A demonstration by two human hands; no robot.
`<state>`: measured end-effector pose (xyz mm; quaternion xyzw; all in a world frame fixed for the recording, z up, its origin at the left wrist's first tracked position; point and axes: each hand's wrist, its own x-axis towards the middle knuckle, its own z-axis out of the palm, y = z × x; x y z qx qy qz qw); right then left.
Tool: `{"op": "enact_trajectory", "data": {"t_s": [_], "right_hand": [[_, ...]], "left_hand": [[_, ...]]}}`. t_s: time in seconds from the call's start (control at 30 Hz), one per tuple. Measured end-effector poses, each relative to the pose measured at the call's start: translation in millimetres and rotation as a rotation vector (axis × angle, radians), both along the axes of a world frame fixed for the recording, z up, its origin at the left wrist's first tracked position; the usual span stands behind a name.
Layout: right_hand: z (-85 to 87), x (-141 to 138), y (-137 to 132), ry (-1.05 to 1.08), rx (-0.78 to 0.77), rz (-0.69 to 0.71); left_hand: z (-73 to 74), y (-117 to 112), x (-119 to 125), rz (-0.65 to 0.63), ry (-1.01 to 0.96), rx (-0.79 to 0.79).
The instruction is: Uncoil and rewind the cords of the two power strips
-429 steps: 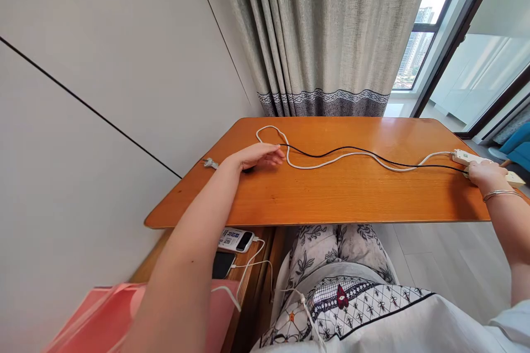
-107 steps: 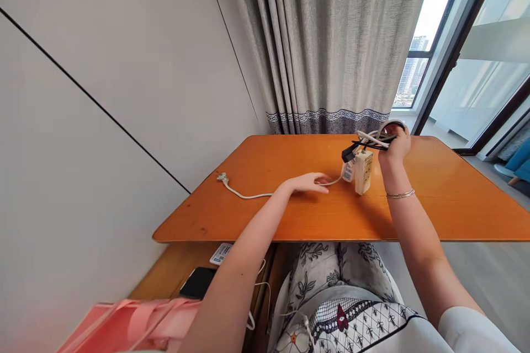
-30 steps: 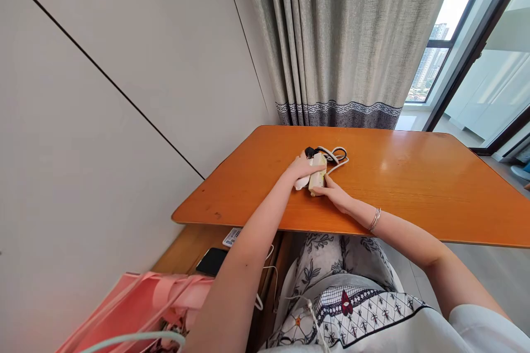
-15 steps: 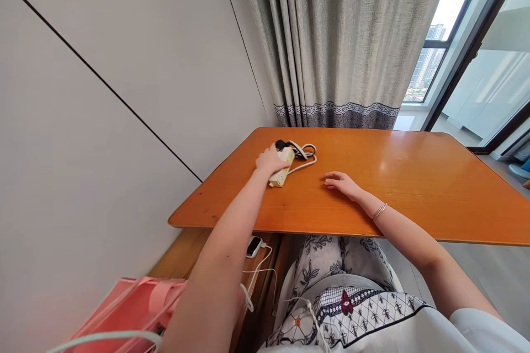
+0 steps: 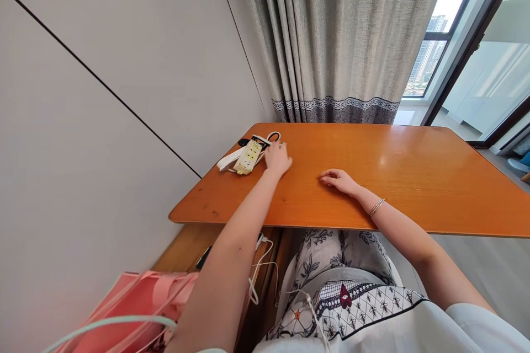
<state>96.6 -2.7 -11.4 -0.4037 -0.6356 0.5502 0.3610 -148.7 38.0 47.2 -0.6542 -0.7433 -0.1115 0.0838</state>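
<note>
A cream power strip (image 5: 248,158) with several sockets lies near the left edge of the orange-brown wooden table (image 5: 372,198). Its pale cord (image 5: 274,135) loops behind and to its right, and a black plug (image 5: 244,142) sits at its far end. Against its left side is a flat white piece (image 5: 231,159) whose kind I cannot make out. My left hand (image 5: 278,160) is just right of the strip, at the cord, fingers apart and partly bent. My right hand (image 5: 337,179) rests on the tabletop with loosely curved fingers, holding nothing.
A wall (image 5: 124,187) runs along the left, with a grey curtain (image 5: 343,55) behind the table. Below the near edge, a wooden surface (image 5: 182,248) bears a dark phone (image 5: 203,257), a white cable (image 5: 265,256) and a pink bag (image 5: 136,298).
The power strip and its cord have shifted left across the table. My left hand has come off the strip and moved right to the cord; my right hand stays nearly still.
</note>
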Motion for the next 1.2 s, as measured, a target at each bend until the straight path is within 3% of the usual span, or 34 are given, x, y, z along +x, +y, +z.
{"op": "enact_trajectory", "data": {"t_s": [0.2,0.33,0.73,1.2], "right_hand": [[4.3,5.4,0.9,-0.115,0.213,-0.143],[6.5,13.2,4.1,-0.249,0.336,-0.23],[1.4,18.3,2.9,-0.623,0.455,-0.158],[8.1,17.3,-4.2,-0.795,0.497,-0.125]], "left_hand": [[-32.7,-2.0,84.0,-0.248,-0.233,-0.004],[-43.9,-11.9,111.3,-0.374,-0.267,-0.037],[-44.0,-18.1,104.6,-0.394,-0.28,-0.031],[-45.0,-19.3,101.1,-0.41,-0.223,-0.019]]}}
